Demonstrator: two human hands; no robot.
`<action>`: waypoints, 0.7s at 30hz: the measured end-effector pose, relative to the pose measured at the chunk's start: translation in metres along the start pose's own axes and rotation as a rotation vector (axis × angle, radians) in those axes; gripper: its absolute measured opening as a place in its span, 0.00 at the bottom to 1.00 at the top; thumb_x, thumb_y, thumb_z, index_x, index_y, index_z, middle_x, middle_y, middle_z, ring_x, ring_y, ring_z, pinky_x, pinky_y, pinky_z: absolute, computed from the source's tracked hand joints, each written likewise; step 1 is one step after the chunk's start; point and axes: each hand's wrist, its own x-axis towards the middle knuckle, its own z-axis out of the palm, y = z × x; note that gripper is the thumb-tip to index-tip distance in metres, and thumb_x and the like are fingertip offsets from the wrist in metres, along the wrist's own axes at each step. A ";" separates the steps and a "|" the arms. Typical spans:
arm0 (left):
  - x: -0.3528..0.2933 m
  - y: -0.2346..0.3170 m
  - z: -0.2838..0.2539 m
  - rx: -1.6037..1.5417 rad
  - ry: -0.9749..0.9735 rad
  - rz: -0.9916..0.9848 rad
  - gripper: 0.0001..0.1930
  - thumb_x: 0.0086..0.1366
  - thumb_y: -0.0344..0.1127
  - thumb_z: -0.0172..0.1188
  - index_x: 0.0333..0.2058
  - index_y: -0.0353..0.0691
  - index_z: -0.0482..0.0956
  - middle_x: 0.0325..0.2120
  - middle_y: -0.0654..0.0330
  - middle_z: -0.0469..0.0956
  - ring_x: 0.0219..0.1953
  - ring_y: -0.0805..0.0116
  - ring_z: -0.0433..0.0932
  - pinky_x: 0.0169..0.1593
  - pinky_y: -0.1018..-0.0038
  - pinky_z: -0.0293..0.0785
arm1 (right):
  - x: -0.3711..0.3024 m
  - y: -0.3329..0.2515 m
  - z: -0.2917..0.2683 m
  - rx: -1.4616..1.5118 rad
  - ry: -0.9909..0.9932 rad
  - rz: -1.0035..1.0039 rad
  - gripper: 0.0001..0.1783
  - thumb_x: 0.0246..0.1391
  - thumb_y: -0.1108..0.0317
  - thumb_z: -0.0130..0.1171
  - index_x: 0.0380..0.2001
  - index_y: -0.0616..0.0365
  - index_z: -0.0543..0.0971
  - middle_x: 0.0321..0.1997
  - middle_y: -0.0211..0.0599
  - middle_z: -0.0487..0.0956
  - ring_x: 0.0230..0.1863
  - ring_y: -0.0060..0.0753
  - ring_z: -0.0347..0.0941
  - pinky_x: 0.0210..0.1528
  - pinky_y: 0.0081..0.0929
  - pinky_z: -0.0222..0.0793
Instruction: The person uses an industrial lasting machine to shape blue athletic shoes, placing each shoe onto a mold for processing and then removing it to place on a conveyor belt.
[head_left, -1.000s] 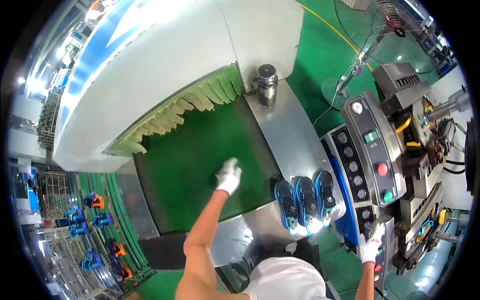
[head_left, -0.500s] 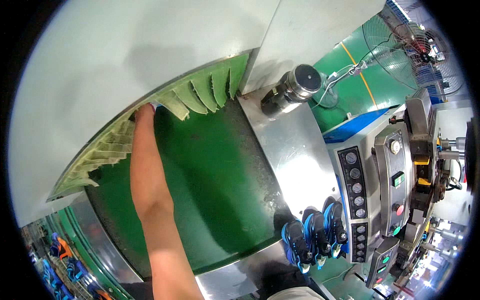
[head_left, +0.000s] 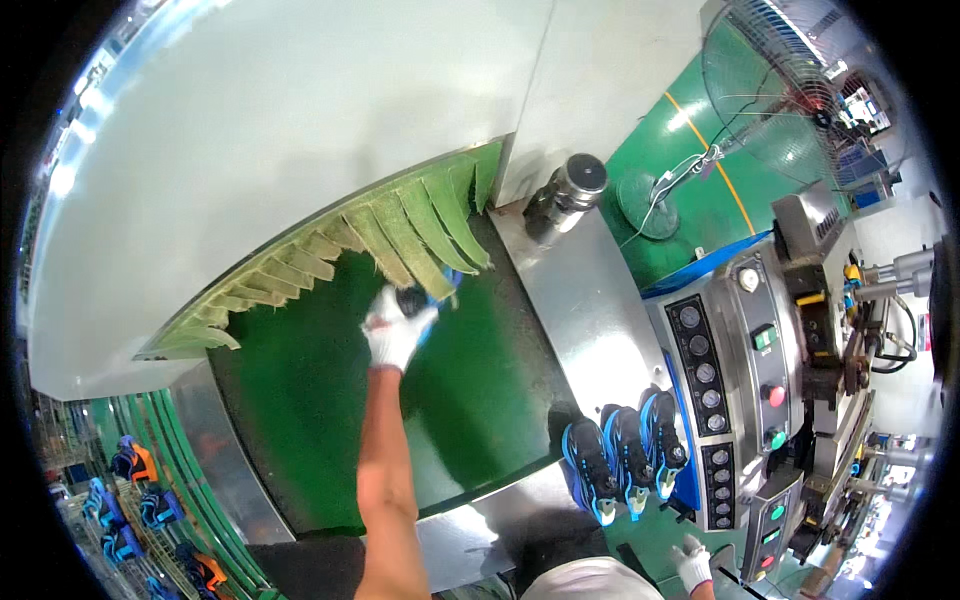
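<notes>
My left hand (head_left: 394,328), in a white glove, is closed around a black and blue shoe (head_left: 437,290). The shoe is over the green conveyor belt (head_left: 330,420), at the edge of the green strip curtain (head_left: 400,238); the strips hide part of it. Down at the lower right is my right hand (head_left: 692,563), also gloved in white, with fingers stretched and nothing seen in it. Left of that hand, three black and blue sneakers (head_left: 622,455) lean side by side at the edge of the metal ledge (head_left: 585,310).
A metal cylinder (head_left: 567,195) stands on the ledge by the white machine housing (head_left: 300,110). To the right is a machine with gauges and a button panel (head_left: 765,345). Racks with more shoes (head_left: 125,500) are at the lower left. A caged fan (head_left: 770,90) stands at the far right.
My left hand has come out from behind the curtain strips, to the right and nearer, with a shoe in it. My right hand has appeared at the lower right. The whole view has shifted slightly.
</notes>
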 end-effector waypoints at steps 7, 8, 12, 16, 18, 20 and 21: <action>-0.185 0.067 -0.068 -0.012 -0.465 -0.254 0.44 0.42 0.56 0.79 0.53 0.31 0.77 0.48 0.44 0.83 0.52 0.46 0.81 0.57 0.58 0.76 | -0.028 -0.146 -0.055 0.672 -0.052 -0.464 0.39 0.54 0.69 0.70 0.68 0.65 0.67 0.69 0.51 0.72 0.71 0.43 0.67 0.70 0.38 0.65; -0.204 0.081 -0.080 0.020 -0.470 -0.186 0.41 0.43 0.56 0.78 0.52 0.35 0.78 0.47 0.45 0.83 0.51 0.47 0.81 0.56 0.58 0.76 | -0.046 -0.173 -0.081 0.652 -0.093 -0.598 0.42 0.54 0.66 0.71 0.69 0.65 0.66 0.70 0.52 0.71 0.71 0.46 0.67 0.70 0.38 0.64; -0.230 0.213 -0.123 0.196 -0.878 0.287 0.34 0.52 0.55 0.73 0.51 0.38 0.80 0.47 0.46 0.83 0.51 0.46 0.81 0.55 0.58 0.78 | -0.075 -0.226 -0.141 0.298 -0.029 -1.063 0.44 0.56 0.53 0.69 0.68 0.68 0.65 0.68 0.61 0.69 0.70 0.58 0.66 0.73 0.39 0.60; -0.243 0.317 -0.106 -0.087 -0.823 0.914 0.23 0.49 0.49 0.77 0.37 0.40 0.82 0.35 0.48 0.83 0.39 0.46 0.83 0.45 0.58 0.79 | -0.040 -0.258 -0.134 0.155 0.137 -1.474 0.47 0.55 0.48 0.65 0.68 0.68 0.64 0.56 0.62 0.78 0.58 0.49 0.78 0.63 0.41 0.72; -0.235 0.409 -0.106 0.114 -1.079 1.005 0.19 0.50 0.43 0.75 0.38 0.42 0.83 0.34 0.51 0.84 0.39 0.44 0.82 0.44 0.57 0.79 | -0.049 -0.250 -0.200 -0.094 -0.074 -1.250 0.42 0.55 0.47 0.65 0.65 0.64 0.68 0.43 0.56 0.83 0.43 0.48 0.83 0.47 0.39 0.79; -0.238 0.473 -0.101 0.076 -1.040 1.122 0.20 0.51 0.42 0.75 0.41 0.42 0.82 0.35 0.50 0.84 0.40 0.44 0.81 0.47 0.57 0.78 | -0.053 -0.223 -0.253 0.272 -0.399 -1.016 0.30 0.54 0.44 0.67 0.51 0.54 0.76 0.37 0.49 0.84 0.37 0.46 0.84 0.40 0.38 0.78; -0.236 0.477 -0.081 0.018 -0.930 1.218 0.21 0.52 0.41 0.74 0.43 0.39 0.82 0.38 0.48 0.83 0.43 0.44 0.81 0.49 0.56 0.77 | -0.032 -0.202 -0.240 0.432 -0.196 -1.106 0.30 0.53 0.44 0.68 0.50 0.54 0.77 0.40 0.47 0.84 0.41 0.43 0.83 0.44 0.37 0.78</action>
